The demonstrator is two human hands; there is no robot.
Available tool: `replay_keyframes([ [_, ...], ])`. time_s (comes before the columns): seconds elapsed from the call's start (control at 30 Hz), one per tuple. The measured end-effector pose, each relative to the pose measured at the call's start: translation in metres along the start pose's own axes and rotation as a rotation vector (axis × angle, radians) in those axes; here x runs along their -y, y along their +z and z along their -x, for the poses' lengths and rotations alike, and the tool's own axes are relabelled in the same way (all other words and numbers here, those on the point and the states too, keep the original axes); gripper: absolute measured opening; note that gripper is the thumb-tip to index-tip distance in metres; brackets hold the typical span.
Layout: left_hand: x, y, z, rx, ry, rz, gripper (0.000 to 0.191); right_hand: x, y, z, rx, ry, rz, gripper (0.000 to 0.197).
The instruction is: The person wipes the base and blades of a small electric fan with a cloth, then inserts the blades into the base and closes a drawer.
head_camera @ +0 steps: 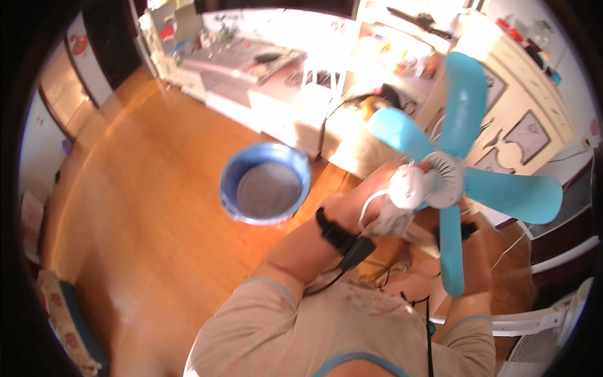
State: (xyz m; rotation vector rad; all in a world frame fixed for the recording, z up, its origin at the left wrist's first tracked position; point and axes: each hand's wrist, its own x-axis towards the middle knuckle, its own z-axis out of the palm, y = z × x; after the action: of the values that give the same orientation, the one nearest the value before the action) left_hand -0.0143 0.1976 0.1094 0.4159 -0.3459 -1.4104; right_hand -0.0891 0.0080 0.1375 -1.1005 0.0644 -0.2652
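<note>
A small ceiling fan point(444, 181) with a white motor housing and several turquoise blades is held up in front of my chest. My left hand point(377, 186) is around its white middle, partly behind the housing, with fingertips showing by the hub. A white cord hangs in a loop from the housing over my left wrist. Below the housing, against my left hand, is a crumpled greyish cloth point(391, 220). My right hand point(464, 206) is mostly hidden behind the blades, close to the hub; its grip cannot be made out. Both wrists wear black straps.
A blue plastic basin point(226, 188) with greyish water stands on the wooden floor point(155, 179) to the left. A cream cabinet point(541, 122) stands ahead right, beside a cluttered low unit point(226, 66). A white fan with a mesh guard point(527, 351) is at lower right.
</note>
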Motion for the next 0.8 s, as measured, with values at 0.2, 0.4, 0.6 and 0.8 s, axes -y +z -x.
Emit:
replay_keyframes([
  [0.2,0.003,-0.016,0.006,0.048,0.485,-0.477,0.032,-0.103,-0.007,0.015,0.218,0.202,0.341,0.026],
  [0.4,-0.015,-0.013,0.017,0.169,0.309,0.127,0.028,-0.146,-0.054,0.029,0.518,0.291,0.883,0.025],
  [0.6,-0.043,-0.039,0.036,-0.267,0.552,0.138,0.029,-0.191,-0.103,0.022,0.378,0.423,0.75,0.024],
  [0.8,-0.046,-0.046,0.053,-0.343,0.575,-0.012,0.028,-0.11,-0.073,0.036,0.126,0.198,0.773,0.023],
])
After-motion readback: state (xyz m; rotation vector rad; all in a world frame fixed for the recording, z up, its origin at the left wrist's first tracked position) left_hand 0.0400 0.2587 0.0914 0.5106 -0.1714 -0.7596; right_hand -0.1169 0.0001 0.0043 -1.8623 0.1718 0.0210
